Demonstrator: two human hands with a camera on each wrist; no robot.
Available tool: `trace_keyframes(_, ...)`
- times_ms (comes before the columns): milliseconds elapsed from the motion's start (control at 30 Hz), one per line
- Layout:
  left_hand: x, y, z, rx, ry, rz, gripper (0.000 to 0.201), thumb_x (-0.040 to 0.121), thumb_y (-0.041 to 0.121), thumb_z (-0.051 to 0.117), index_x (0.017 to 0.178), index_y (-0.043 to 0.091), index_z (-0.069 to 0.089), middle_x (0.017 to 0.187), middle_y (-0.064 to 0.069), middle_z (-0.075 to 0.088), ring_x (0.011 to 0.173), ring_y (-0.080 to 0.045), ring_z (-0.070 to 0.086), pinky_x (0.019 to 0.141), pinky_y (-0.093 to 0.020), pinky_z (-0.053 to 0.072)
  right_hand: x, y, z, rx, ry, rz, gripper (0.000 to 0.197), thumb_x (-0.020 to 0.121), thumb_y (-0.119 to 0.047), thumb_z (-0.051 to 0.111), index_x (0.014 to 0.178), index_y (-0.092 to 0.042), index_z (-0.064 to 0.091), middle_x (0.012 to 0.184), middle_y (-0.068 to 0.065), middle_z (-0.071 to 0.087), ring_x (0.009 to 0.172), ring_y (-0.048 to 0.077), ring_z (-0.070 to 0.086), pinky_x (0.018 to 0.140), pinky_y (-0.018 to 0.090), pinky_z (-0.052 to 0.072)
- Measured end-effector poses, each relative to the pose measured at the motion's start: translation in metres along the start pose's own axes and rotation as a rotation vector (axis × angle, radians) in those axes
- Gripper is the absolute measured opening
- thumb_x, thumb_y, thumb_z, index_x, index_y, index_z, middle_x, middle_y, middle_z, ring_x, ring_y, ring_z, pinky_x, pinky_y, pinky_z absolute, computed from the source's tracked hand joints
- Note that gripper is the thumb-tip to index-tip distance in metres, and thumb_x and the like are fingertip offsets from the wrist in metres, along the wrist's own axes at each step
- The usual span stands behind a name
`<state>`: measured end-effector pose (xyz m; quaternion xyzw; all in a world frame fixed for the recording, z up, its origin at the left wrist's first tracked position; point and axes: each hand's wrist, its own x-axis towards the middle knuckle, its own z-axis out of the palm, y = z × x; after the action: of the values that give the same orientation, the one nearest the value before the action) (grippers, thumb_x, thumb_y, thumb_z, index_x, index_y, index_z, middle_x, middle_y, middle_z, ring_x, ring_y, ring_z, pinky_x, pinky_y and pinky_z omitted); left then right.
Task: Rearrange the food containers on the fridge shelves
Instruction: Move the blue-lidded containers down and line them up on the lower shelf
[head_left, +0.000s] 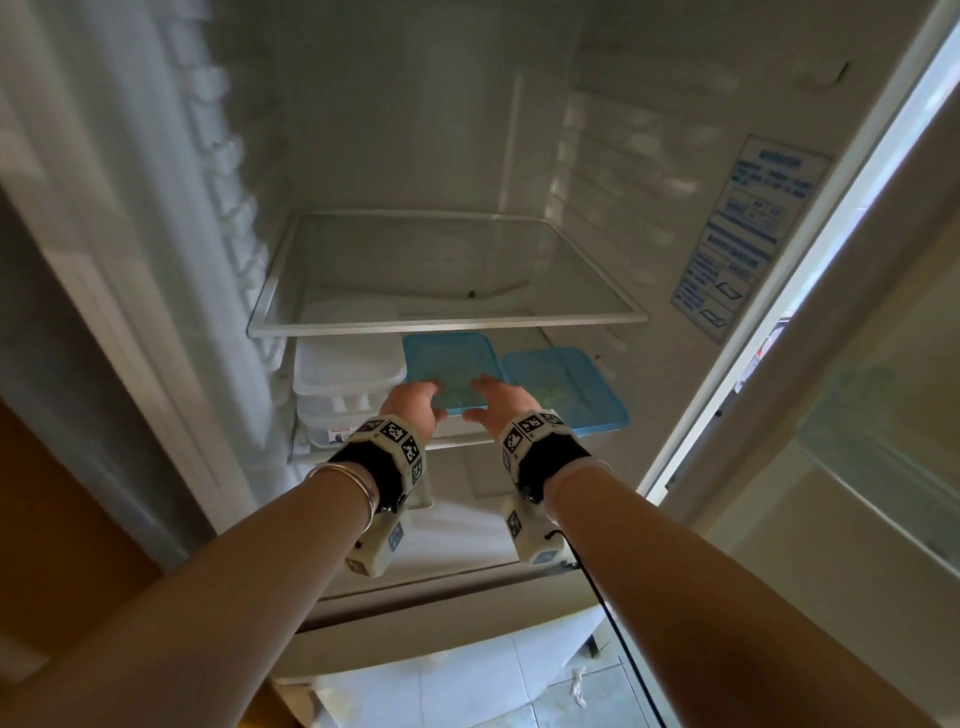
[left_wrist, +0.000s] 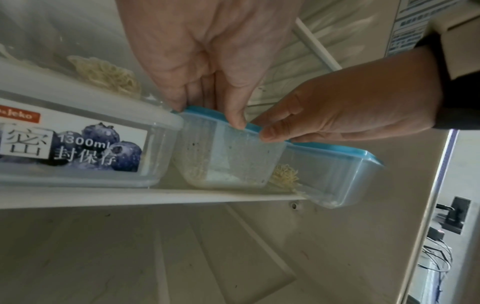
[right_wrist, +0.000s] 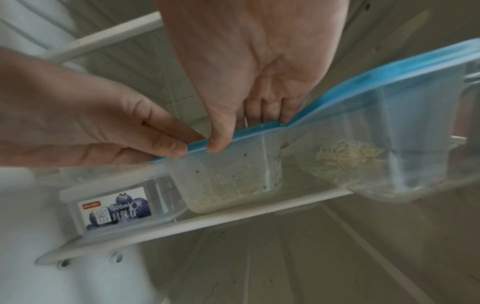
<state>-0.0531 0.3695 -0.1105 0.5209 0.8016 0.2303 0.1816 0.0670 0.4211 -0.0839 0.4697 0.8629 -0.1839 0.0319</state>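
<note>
Hands both pinch the middle clear plastic tub with the blue lid (left_wrist: 228, 152) on the lower glass shelf (left_wrist: 145, 197): left hand (left_wrist: 207, 51), right hand (left_wrist: 345, 107). Beside the grip, the overhanging second blue-lidded tub (left_wrist: 335, 174) could get nudged off; the lid may pop.

Upper glass shelf (head_left: 447, 322) sits above the lower shelf (left_wrist: 155, 198); on the lower shelf, left to right: two stacked white-lidded containers (head_left: 345, 387), the middle lidded container (head_left: 452, 371), the right lidded container (head_left: 569, 387), whose front overhangs the shelf edge; left hand (head_left: 413, 402) and right hand (head_left: 498, 402) rest on the middle container's front lid edge, side by side; the label sheet (head_left: 748, 234) is on the right inner wall.
</note>
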Motion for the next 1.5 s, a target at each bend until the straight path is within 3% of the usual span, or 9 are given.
trace_keyframes(267,0.000,0.006,0.002,0.001,0.020,-0.002,0.045,0.091,0.014,0.058,0.135,0.008,0.050,0.138,-0.013,0.054,0.130,-0.028,0.050,0.114,-0.030,0.034,0.007,0.009,0.006,0.073,0.027,-0.003,0.061,0.096,-0.031,0.049,0.149,-0.015,0.024,0.160,0.003,0.017,0.146,0.019,0.023,0.119,0.032,0.019)
trace_keyframes(533,-0.014,0.034,0.021,-0.036,-0.081,0.089,0.049,0.090,0.018,0.058,0.138,0.013,0.048,0.144,-0.008,0.050,0.134,-0.024,0.045,0.112,-0.027,0.032,-0.023,0.051,-0.001,0.169,0.157,0.114,0.052,0.095,-0.032,0.048,0.144,-0.015,0.037,0.151,0.008,0.038,0.136,0.024,0.040,0.113,0.032,0.029)
trace_keyframes(667,-0.019,0.054,0.037,-0.022,-0.112,0.141,0.058,0.086,0.024,0.064,0.139,0.012,0.045,0.144,-0.007,0.050,0.133,-0.022,0.046,0.114,-0.031,0.033,-0.039,0.076,-0.002,0.154,0.135,0.173,0.060,0.091,-0.038,0.054,0.145,-0.019,0.035,0.153,0.006,0.034,0.138,0.024,0.037,0.115,0.033,0.028)
trace_keyframes(800,-0.017,0.066,0.046,0.022,-0.110,0.145,0.067,0.083,0.027,0.068,0.141,0.011,0.040,0.147,-0.007,0.045,0.135,-0.023,0.043,0.115,-0.030,0.030,-0.046,0.092,-0.003,0.079,0.071,0.163,0.071,0.087,-0.040,0.061,0.148,-0.024,0.028,0.158,0.000,0.023,0.145,0.019,0.024,0.120,0.038,0.017)
trace_keyframes(900,-0.012,0.065,0.047,0.050,-0.077,0.126,0.059,0.083,0.027,0.066,0.137,0.012,0.046,0.142,-0.009,0.050,0.131,-0.026,0.047,0.113,-0.031,0.035,-0.045,0.100,0.000,0.085,0.078,0.142,0.069,0.087,-0.035,0.062,0.147,-0.025,0.029,0.158,-0.001,0.023,0.145,0.017,0.025,0.120,0.034,0.017)
trace_keyframes(1033,-0.002,0.059,0.041,0.059,-0.045,0.072,0.042,0.093,0.023,0.051,0.132,0.009,0.053,0.138,-0.014,0.055,0.128,-0.031,0.051,0.109,-0.034,0.038,-0.037,0.104,0.004,0.134,0.105,0.135,0.063,0.089,-0.032,0.060,0.146,-0.027,0.032,0.158,-0.001,0.025,0.145,0.018,0.025,0.121,0.031,0.016)
trace_keyframes(1167,0.012,0.051,0.033,0.033,-0.022,0.042,0.039,0.099,0.019,0.040,0.134,0.008,0.052,0.149,-0.009,0.043,0.135,-0.029,0.043,0.114,-0.031,0.031,-0.023,0.103,0.004,0.128,0.105,0.125,0.060,0.090,-0.034,0.057,0.145,-0.030,0.034,0.158,-0.003,0.022,0.147,0.017,0.020,0.122,0.036,0.011)
trace_keyframes(1300,0.021,0.043,0.032,0.017,-0.025,0.038,0.040,0.098,0.019,0.043,0.137,0.011,0.049,0.151,-0.007,0.039,0.138,-0.025,0.039,0.115,-0.027,0.025,-0.009,0.100,0.002,0.073,0.085,0.116,0.057,0.093,-0.036,0.052,0.146,-0.032,0.030,0.160,-0.006,0.017,0.148,0.016,0.014,0.122,0.041,0.006)
trace_keyframes(1500,0.028,0.037,0.031,-0.036,-0.019,0.051,0.039,0.094,0.014,0.051,0.133,0.013,0.055,0.148,-0.001,0.044,0.136,-0.019,0.043,0.112,-0.020,0.027,0.011,0.096,-0.001,0.054,0.110,0.127,0.058,0.093,-0.039,0.051,0.146,-0.034,0.029,0.160,-0.007,0.017,0.148,0.014,0.013,0.122,0.037,0.006)
